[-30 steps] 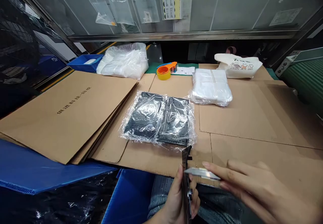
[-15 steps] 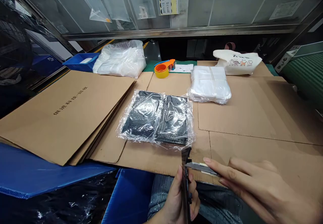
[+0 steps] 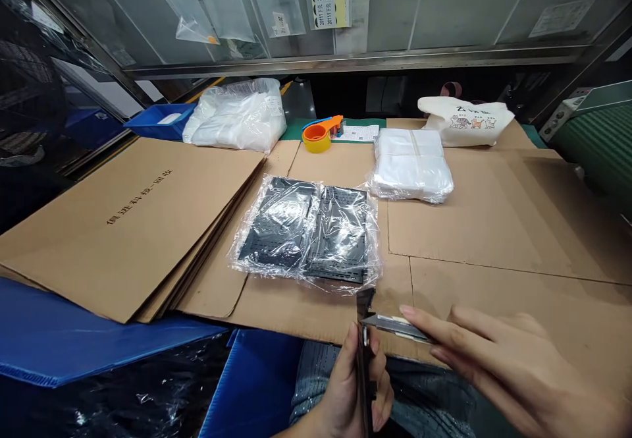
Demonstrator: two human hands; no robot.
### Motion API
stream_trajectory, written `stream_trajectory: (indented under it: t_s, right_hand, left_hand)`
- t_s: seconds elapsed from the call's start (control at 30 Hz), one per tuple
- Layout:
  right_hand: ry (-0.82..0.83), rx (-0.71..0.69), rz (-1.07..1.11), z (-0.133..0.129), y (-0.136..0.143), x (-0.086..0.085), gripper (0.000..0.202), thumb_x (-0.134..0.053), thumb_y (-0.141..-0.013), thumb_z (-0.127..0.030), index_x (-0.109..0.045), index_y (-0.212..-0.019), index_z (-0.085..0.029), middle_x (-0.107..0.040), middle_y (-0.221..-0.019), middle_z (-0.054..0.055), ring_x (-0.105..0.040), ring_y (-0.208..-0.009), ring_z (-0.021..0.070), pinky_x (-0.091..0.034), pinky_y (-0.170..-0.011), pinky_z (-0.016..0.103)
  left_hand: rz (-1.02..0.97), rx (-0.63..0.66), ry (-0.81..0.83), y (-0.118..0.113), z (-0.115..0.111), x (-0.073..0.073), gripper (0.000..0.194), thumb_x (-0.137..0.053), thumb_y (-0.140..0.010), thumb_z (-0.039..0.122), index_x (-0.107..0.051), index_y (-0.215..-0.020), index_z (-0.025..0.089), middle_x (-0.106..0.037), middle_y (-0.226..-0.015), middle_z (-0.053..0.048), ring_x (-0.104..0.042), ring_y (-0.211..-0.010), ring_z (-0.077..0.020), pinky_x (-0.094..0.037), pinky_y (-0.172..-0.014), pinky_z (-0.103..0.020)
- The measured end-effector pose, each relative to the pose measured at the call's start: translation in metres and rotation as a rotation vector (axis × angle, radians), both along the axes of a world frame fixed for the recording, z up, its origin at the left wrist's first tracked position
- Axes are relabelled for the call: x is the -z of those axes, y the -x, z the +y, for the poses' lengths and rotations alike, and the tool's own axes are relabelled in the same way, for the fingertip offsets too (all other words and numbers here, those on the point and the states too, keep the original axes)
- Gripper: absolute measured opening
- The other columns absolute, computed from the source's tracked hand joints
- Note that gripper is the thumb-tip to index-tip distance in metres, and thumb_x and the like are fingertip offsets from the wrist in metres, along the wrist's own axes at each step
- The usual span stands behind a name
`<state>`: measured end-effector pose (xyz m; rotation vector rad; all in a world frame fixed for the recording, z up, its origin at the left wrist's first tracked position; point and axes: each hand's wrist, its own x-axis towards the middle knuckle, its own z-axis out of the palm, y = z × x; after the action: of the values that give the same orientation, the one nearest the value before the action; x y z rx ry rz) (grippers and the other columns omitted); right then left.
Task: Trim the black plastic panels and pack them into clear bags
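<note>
My left hand (image 3: 348,392) grips a thin black flat part (image 3: 364,332) edge-on at the bottom centre, its top edge just above the thumb. My right hand (image 3: 498,365) comes in from the lower right and holds a small silvery blade-like piece (image 3: 392,325) whose tip touches the black part. Just beyond them, two bagged black perforated parts (image 3: 309,232) lie side by side in clear plastic on the cardboard sheet (image 3: 494,240).
A stack of flat cardboard (image 3: 133,220) lies at left over a blue corrugated sheet (image 3: 59,339). At the back are a white bag bundle (image 3: 239,116), an orange tape dispenser (image 3: 320,135), a stack of clear bags (image 3: 412,169), a cloth tote (image 3: 464,122) and a blue bin (image 3: 158,120).
The black part has sunk a little lower in my left hand. My right hand with the silvery piece stays against it, hardly moved. The view shifted slightly.
</note>
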<state>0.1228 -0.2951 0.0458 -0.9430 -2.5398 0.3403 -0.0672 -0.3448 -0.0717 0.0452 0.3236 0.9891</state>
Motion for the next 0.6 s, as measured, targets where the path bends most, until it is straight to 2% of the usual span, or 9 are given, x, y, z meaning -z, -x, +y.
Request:
stream_trajectory:
  t_s: [0.17,0.37,0.5,0.6]
  right_hand:
    - [0.021,-0.025,-0.006,-0.003,0.0,-0.001,0.041,-0.027,-0.107,-0.026,-0.038,-0.146,-0.026,-0.054,-0.074,-0.001,-0.054,-0.054,0.0084,-0.037,-0.049,0.019]
    - [-0.025,0.041,-0.01,0.002,0.001,-0.002,0.04,-0.028,-0.107,-0.024,-0.042,-0.144,-0.023,-0.051,-0.07,-0.002,-0.054,-0.053,0.0088,-0.035,-0.047,0.02]
    - [-0.001,0.003,0.004,0.001,0.002,0.001,0.04,-0.028,-0.107,-0.026,-0.041,-0.145,-0.023,-0.051,-0.07,-0.003,-0.053,-0.051,0.0081,-0.034,-0.046,0.02]
    - [-0.005,-0.024,0.027,-0.002,0.003,0.002,0.039,-0.029,-0.107,-0.026,-0.04,-0.145,-0.025,-0.052,-0.069,-0.003,-0.053,-0.049,0.0078,-0.033,-0.044,0.021]
  left_hand:
    - [0.029,0.006,0.044,-0.001,-0.003,0.008,0.049,-0.061,-0.08,0.066,-0.052,-0.075,0.019,-0.034,-0.037,0.012,-0.022,-0.019,-0.0045,-0.023,-0.022,-0.015]
    - [-0.062,-0.014,-0.061,-0.001,0.002,-0.003,0.042,-0.059,-0.085,0.059,-0.047,-0.073,0.021,-0.041,-0.041,0.011,-0.024,-0.018,-0.0042,-0.025,-0.022,-0.014]
    - [0.016,-0.007,0.019,-0.001,-0.001,0.003,0.046,-0.061,-0.081,0.064,-0.049,-0.073,0.021,-0.034,-0.037,0.012,-0.021,-0.018,-0.0046,-0.022,-0.022,-0.015]
    - [0.098,0.027,0.035,-0.001,-0.004,0.006,0.055,-0.059,-0.079,0.07,-0.049,-0.062,0.019,-0.028,-0.033,0.01,-0.02,-0.019,-0.0049,-0.018,-0.023,-0.018]
